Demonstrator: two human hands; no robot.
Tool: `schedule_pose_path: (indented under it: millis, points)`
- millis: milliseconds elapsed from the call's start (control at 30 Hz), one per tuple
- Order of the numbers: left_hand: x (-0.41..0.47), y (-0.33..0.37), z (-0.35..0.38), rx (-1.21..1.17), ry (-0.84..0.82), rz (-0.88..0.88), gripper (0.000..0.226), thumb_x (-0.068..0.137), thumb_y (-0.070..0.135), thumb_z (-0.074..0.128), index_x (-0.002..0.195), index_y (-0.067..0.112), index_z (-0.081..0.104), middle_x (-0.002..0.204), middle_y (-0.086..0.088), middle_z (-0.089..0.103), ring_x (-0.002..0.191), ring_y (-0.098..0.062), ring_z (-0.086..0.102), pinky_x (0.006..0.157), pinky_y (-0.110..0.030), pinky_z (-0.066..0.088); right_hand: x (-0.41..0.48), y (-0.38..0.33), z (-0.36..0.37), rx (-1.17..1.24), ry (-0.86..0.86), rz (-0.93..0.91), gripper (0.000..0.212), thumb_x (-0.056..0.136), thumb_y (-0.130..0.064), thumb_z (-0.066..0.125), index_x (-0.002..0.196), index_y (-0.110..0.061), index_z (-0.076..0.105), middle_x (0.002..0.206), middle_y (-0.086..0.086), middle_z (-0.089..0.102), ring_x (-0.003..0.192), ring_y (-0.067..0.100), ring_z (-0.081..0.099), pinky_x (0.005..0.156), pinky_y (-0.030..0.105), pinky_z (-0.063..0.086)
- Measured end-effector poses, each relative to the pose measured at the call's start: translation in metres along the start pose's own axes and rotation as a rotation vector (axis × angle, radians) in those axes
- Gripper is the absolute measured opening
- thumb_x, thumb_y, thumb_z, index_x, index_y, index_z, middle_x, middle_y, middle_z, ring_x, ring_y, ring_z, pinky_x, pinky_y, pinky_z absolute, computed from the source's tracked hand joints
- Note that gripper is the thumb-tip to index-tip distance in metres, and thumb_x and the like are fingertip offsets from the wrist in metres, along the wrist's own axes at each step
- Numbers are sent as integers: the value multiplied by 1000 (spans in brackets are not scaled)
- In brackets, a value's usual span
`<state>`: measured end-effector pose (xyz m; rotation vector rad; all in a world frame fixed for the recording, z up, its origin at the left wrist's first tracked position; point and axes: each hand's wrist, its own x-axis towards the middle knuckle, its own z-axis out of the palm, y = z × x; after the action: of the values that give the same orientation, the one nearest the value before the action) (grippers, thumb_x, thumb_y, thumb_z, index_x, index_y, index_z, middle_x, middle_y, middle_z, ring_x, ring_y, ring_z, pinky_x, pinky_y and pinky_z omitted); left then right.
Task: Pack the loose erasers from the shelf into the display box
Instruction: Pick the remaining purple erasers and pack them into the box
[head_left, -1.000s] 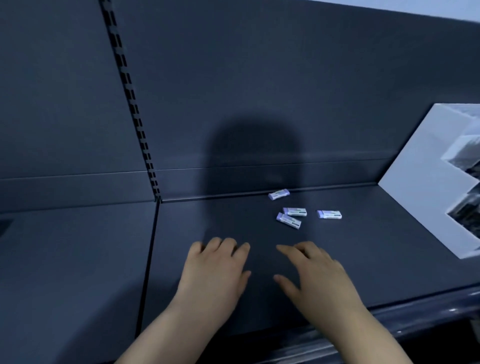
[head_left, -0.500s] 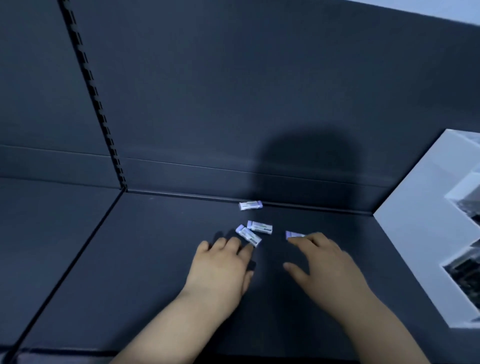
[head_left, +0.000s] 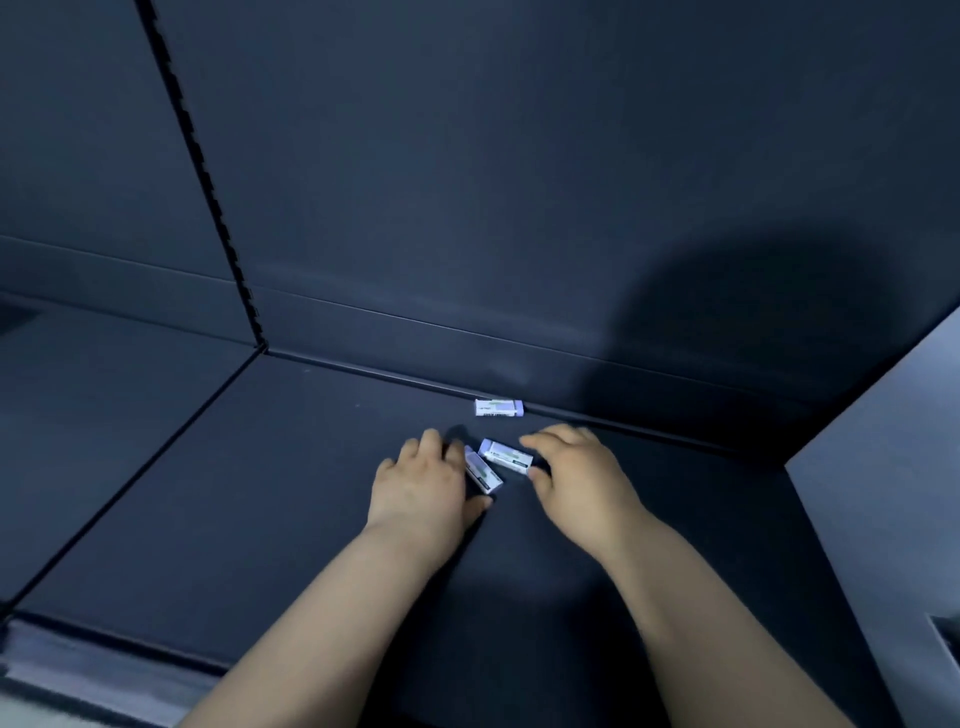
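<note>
Left hand (head_left: 423, 483) is laid flat against near eraser (head_left: 483, 470). Middle eraser (head_left: 506, 455), just before rear eraser (head_left: 498, 407), is pinched by right hand (head_left: 576, 475).

I see the shelf (head_left: 311, 493) as smooth, matt dark metal; erasers (head_left: 498, 407) on the shelf wear faintly glossy paper sleeves.

Erasers (head_left: 498, 407) on shelf (head_left: 291, 467), before back wall (head_left: 467, 208)

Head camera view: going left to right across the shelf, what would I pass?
Slotted upright → left hand → tilted eraser beside it → second eraser → right hand → pale box at the right edge.
</note>
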<state>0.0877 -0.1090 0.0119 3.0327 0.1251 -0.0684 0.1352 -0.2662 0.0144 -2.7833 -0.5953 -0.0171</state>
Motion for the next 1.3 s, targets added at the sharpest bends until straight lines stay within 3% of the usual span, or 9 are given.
schedule_pose_path:
  millis: [200, 300, 400, 567, 733, 867, 933, 1067, 1300]
  points:
    - [2, -11, -4, -123, -43, 11, 46, 92, 43, 46, 135, 26, 41, 134, 1, 39, 126, -21, 37, 100, -33, 36, 8, -5, 7, -27, -45, 20, 34, 92, -32, 51, 126, -29, 53, 122, -5, 54, 117, 18, 42, 99, 29, 33]
    - [1, -12, -5, -240, -91, 11, 52, 90, 50, 49, 136, 28, 40, 134, 2, 38, 126, -20, 37, 101, -33, 37, 0, -8, 9, 9, -43, 39, 35, 89, -35, 54, 124, -27, 53, 117, -4, 56, 114, 18, 44, 98, 29, 36]
    - [1, -3, -3, -200, -109, 55, 64, 84, 58, 54, 137, 27, 38, 133, 2, 38, 126, -19, 36, 102, -33, 36, -11, -17, 9, 0, -42, 46, 33, 88, -37, 55, 118, -24, 56, 114, -2, 57, 112, 19, 45, 95, 30, 39]
    - [2, -23, -5, -335, -201, 117, 65, 79, 41, 69, 136, 30, 39, 125, 7, 42, 118, -15, 44, 98, -30, 39, -31, -28, 2, 14, -161, -31, 35, 86, -41, 57, 114, -20, 58, 111, 1, 58, 109, 20, 48, 91, 28, 37]
    - [-1, -56, -15, -321, -330, 232, 66, 81, 24, 66, 139, 38, 38, 117, 13, 42, 92, -5, 45, 88, -17, 38, -32, -19, -9, 113, -264, -17, 61, 77, -49, 68, 131, -29, 48, 117, -6, 53, 118, 15, 43, 100, 28, 36]
    - [-3, -61, -15, -298, -339, 251, 65, 82, 23, 64, 139, 41, 37, 117, 15, 41, 86, -2, 45, 82, -14, 36, -27, -27, 0, 100, -269, 18, 79, 68, -58, 71, 135, -31, 41, 125, -6, 47, 124, 17, 37, 103, 30, 33]
    - [-3, -59, -16, -271, -354, 273, 69, 83, 21, 62, 140, 44, 32, 120, 15, 41, 90, -3, 45, 87, -17, 39, -27, -31, 5, 91, -246, 19, 75, 67, -58, 72, 131, -30, 44, 121, -7, 48, 119, 15, 40, 99, 27, 33]
    - [2, -51, -23, -110, -377, 319, 74, 85, 25, 61, 142, 51, 21, 134, 12, 37, 119, -14, 45, 99, -27, 38, -29, -32, 8, 123, -212, 39, 69, 67, -55, 73, 126, -31, 46, 118, -6, 49, 116, 15, 41, 96, 26, 33]
    - [6, -51, -29, -186, -414, 312, 55, 77, 33, 72, 124, 41, 42, 100, 19, 47, 98, -8, 50, 86, -23, 41, -35, -36, 8, 157, -199, 59, 70, 65, -55, 74, 125, -29, 49, 115, -6, 49, 113, 14, 42, 98, 26, 33]
